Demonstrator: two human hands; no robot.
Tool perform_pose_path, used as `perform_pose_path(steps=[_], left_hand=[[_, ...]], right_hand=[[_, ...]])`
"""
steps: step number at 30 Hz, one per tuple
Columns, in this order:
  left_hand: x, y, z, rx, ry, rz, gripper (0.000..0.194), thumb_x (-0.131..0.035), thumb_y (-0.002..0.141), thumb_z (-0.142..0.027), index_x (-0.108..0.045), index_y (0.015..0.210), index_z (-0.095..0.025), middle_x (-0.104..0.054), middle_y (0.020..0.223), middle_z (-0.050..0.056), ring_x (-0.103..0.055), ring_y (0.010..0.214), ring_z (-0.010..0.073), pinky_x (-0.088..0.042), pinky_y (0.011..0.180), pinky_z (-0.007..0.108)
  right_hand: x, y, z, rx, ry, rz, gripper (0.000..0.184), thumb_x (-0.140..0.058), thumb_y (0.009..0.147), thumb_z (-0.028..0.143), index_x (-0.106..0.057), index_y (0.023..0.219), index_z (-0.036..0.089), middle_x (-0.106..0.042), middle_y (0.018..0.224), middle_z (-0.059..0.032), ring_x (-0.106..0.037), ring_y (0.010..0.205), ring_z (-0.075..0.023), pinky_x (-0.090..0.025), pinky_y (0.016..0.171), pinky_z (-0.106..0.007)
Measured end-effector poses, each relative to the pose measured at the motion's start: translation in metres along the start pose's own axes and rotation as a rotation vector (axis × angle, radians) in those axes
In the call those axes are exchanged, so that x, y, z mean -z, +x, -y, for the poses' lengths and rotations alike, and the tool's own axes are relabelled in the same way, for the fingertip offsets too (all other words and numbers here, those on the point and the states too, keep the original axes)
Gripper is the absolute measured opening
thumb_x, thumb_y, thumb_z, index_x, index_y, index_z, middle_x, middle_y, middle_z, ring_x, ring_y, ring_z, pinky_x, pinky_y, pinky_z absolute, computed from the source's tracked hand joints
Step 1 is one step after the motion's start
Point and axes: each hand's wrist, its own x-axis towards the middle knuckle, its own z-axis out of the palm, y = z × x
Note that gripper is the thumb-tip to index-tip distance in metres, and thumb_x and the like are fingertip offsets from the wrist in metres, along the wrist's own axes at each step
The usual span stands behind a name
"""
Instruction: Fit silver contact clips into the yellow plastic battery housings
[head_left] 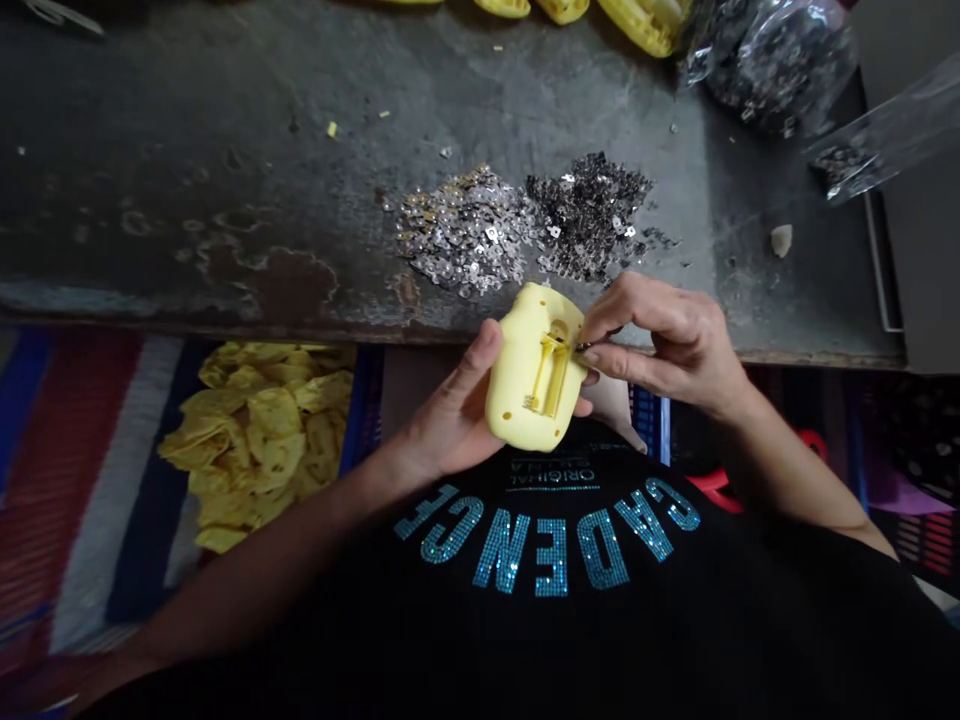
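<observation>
The head view shows a pale yellow, rounded plastic shell (511, 375) held up in front of the person's body at the near edge of the grey, worn metal bench (225, 140). The left hand (459, 425) grips it from the left, thumb along its side, with the long open compartment (553, 375) facing up. The right hand (694, 345) pinches a small dark piece (580, 348) between thumb and forefinger, just at the compartment's right rim; its exact shape is too small to tell. Farther off on the bench lie a heap of flat, silvery metal tabs (472, 230) and, touching its right side, a heap of darker metal bits (589, 215). The step in hand appears to be fitting a metal contact into the shell, and it does not look seated yet. The next move seems to call for a steady left hold while the right fingertips line the piece up with its slot and press it in squarely, without bending it.
</observation>
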Motion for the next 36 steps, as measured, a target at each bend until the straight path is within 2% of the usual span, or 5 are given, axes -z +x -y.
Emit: perform_pose_path(steps=[6,16,23,30,36], left_hand=[[-0.006,0.001,-0.003,0.031,0.030,-0.016,0.082,-0.087,0.079,-0.081,-0.077,0.133,-0.020,-0.081,0.137,0.015,-0.076,0.131,0.0480,-0.074,0.078,0.046],[-0.004,0.002,-0.001,0.042,-0.028,0.023,0.081,-0.087,0.083,-0.078,-0.072,0.135,-0.017,-0.082,0.133,0.016,-0.072,0.137,0.0504,-0.073,0.091,0.054],[0.008,0.005,0.008,-0.012,-0.100,0.162,0.070,-0.085,0.091,-0.071,-0.075,0.136,-0.018,-0.083,0.130,0.014,-0.083,0.114,0.0349,-0.073,0.085,0.040],[0.014,0.008,0.009,-0.018,-0.115,0.246,0.059,-0.082,0.097,-0.062,-0.074,0.137,-0.019,-0.083,0.131,0.012,-0.083,0.116,0.0315,-0.072,0.077,0.032],[0.019,0.004,0.007,0.053,-0.056,0.318,0.061,-0.069,0.103,-0.070,-0.071,0.139,-0.021,-0.085,0.118,0.011,-0.086,0.092,0.0302,-0.064,0.051,0.027]], right_hand=[[0.005,0.002,0.001,-0.028,0.015,0.034,0.003,-0.077,0.104,0.030,-0.079,0.103,0.028,-0.079,0.093,-0.0011,-0.073,0.084,-0.0161,-0.061,0.079,-0.034],[0.012,0.005,0.000,-0.004,0.014,0.101,0.003,-0.078,0.106,0.029,-0.080,0.105,0.028,-0.082,0.096,0.0003,-0.075,0.088,-0.0138,-0.061,0.082,-0.031],[0.010,-0.003,-0.002,-0.048,-0.022,0.083,0.008,-0.077,0.106,0.034,-0.079,0.106,0.026,-0.083,0.097,-0.0030,-0.075,0.089,-0.0166,-0.063,0.083,-0.034],[0.011,0.001,0.014,0.136,-0.239,0.062,0.013,-0.067,0.112,0.029,-0.075,0.109,0.020,-0.078,0.099,-0.0044,-0.072,0.092,-0.0177,-0.060,0.083,-0.034],[0.009,0.003,0.022,0.202,-0.334,0.121,0.007,-0.069,0.110,0.023,-0.073,0.115,0.019,-0.077,0.103,-0.0045,-0.071,0.094,-0.0176,-0.060,0.086,-0.035]])
